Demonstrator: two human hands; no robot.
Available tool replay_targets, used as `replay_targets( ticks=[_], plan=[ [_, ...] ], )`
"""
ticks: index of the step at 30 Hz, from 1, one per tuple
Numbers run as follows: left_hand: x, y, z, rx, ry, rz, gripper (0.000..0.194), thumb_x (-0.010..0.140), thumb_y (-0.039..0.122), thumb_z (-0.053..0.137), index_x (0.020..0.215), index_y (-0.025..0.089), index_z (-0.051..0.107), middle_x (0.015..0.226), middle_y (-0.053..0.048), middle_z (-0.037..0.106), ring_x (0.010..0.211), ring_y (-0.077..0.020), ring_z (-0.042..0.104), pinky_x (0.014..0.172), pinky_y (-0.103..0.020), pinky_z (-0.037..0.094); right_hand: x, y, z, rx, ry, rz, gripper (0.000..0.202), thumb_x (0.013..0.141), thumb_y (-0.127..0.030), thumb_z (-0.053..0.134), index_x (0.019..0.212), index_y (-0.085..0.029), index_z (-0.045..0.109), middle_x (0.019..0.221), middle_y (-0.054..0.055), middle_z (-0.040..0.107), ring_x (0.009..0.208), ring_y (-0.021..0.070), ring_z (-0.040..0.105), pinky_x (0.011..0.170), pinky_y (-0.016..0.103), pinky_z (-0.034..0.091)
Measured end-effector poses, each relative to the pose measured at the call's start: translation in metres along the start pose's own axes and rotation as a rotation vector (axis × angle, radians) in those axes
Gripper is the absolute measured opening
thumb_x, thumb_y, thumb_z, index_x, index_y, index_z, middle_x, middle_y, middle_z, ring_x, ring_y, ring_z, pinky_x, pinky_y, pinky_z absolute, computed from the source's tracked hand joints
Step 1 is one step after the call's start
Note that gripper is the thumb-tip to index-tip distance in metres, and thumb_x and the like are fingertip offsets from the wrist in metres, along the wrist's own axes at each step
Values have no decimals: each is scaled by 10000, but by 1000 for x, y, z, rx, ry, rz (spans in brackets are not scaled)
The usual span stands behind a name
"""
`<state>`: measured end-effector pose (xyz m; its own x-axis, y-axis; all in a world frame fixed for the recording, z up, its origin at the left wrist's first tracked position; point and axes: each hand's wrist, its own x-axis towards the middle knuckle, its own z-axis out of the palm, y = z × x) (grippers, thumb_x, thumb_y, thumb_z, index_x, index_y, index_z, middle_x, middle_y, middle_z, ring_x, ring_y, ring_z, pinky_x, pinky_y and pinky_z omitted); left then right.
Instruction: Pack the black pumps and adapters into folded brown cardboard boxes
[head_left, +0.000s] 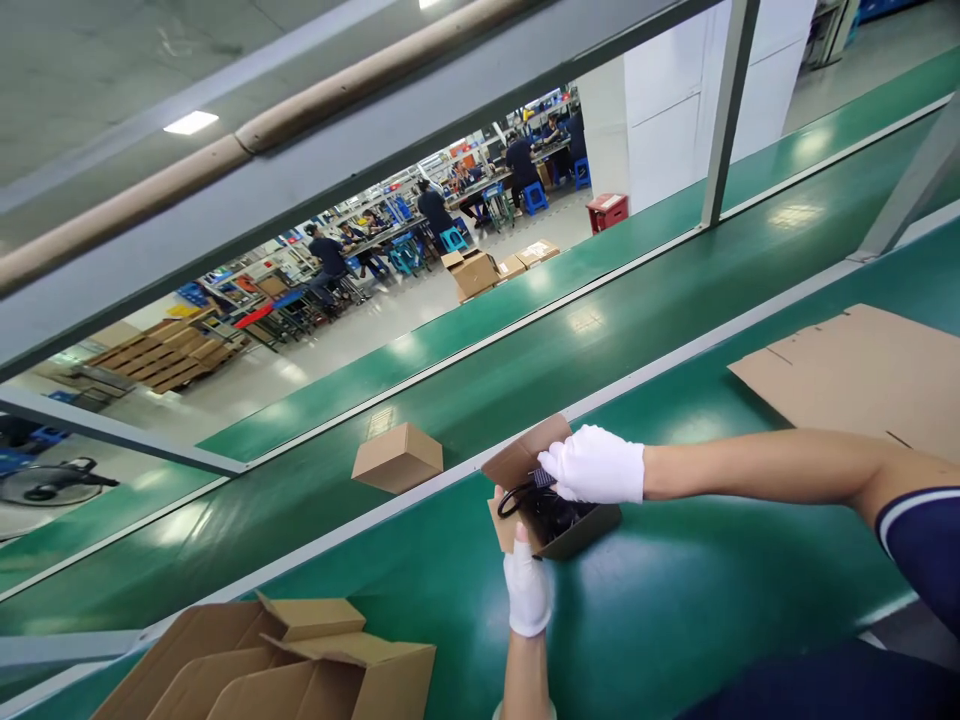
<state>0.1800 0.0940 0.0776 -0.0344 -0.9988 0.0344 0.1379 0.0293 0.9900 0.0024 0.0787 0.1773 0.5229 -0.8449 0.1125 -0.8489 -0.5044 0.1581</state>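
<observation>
A small open cardboard box (581, 537) sits on the green work surface in front of me, its lid flap (525, 448) raised at the back. Inside lie dark items wrapped in shiny plastic, too dark to make out. My left hand (529, 590), in a white glove with bare fingertips, grips the box's left side by its flap. A black cable (513, 499) loops up over that side. My right hand (596, 465), white-gloved, reaches over the box from the right. Its fingers are closed on a dark ribbed part of the cable at the opening.
A closed cardboard box (399, 458) stands on the green conveyor belt (300, 490) beyond a metal rail. Several open cartons (300, 670) are stacked at lower left. Flat cardboard (862, 370) lies at right. Metal posts (727, 115) rise along the line; people work at distant benches.
</observation>
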Motion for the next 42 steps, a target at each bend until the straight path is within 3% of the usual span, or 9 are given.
replay_targets(
  ticks=[4, 11, 16, 22, 25, 28, 31, 36, 42],
  plan=[
    [-5, 3, 3, -146, -33, -21, 709, 855, 534, 462, 1457, 269, 200, 1504, -79, 320, 1344, -264, 365, 1089, -406, 379, -3, -11, 6, -54, -13, -24, 228, 883, -83, 361, 925, -113, 583, 802, 98, 579, 682, 243, 613, 518, 305, 390],
    [-8, 2, 1, 126, -47, 57, 677, 913, 521, 359, 1479, 253, 102, 1538, -82, 236, 1387, -250, 279, 1129, -414, 301, -7, -6, -1, 2, -165, -176, 257, 907, -191, 443, 1089, -94, 595, 896, 141, 595, 738, 242, 625, 564, 318, 444],
    [-19, 0, 0, 497, -109, 381, 716, 916, 602, 260, 1492, 248, 24, 1575, -76, 76, 1427, -238, 149, 1162, -403, 194, -8, -18, -11, -11, -229, -115, 287, 874, -101, 431, 1089, -87, 621, 944, 177, 613, 794, 271, 635, 595, 352, 478],
    [-34, 5, 0, 1043, -69, 791, 777, 878, 638, 327, 1481, 176, 165, 1558, -192, -13, 1416, -411, 41, 1061, -650, 241, -24, -2, -2, 111, -137, -190, 213, 834, -109, 483, 961, -126, 652, 948, 129, 637, 733, 249, 645, 569, 347, 485],
    [-30, 8, -1, 1190, -59, 993, 656, 854, 512, 529, 1382, 157, 370, 1544, -214, 95, 1398, -448, 102, 1003, -635, 325, -47, 20, 17, 397, 240, -130, 261, 863, -128, 439, 1034, -154, 635, 1091, 114, 637, 919, 234, 639, 742, 372, 523],
    [-20, 17, 0, 1223, -198, 1052, 492, 849, 385, 591, 1247, 114, 489, 1396, -210, 437, 1348, -395, 300, 1009, -561, 368, -68, 42, 44, 833, 660, 273, 327, 927, -242, 374, 1160, -187, 597, 1246, 98, 581, 1141, 214, 549, 987, 408, 442],
    [-11, 32, 4, 1218, -390, 1007, 398, 859, 323, 573, 1204, 129, 532, 1239, -134, 604, 1240, -323, 468, 1021, -515, 383, -71, 54, 70, 1341, 539, 618, 429, 881, -442, 475, 1215, -190, 571, 1293, 104, 553, 1157, 244, 538, 1042, 455, 398],
    [-7, 56, 19, 1312, -535, 908, 512, 818, 377, 611, 1270, 159, 510, 1355, -99, 524, 1259, -310, 460, 1023, -499, 404, -46, 37, 83, 1778, 325, 530, 625, 760, -703, 533, 1079, -174, 628, 1188, 80, 622, 1160, 261, 527, 1048, 441, 390],
    [5, 63, 41, 1330, -767, 858, 585, 779, 364, 622, 1294, 121, 487, 1414, -132, 452, 1306, -336, 402, 1065, -541, 373, -32, 25, 79, 2081, 296, 528, 556, 742, -661, 615, 998, -168, 606, 1038, 45, 650, 1046, 215, 557, 1040, 423, 377]
  ],
)
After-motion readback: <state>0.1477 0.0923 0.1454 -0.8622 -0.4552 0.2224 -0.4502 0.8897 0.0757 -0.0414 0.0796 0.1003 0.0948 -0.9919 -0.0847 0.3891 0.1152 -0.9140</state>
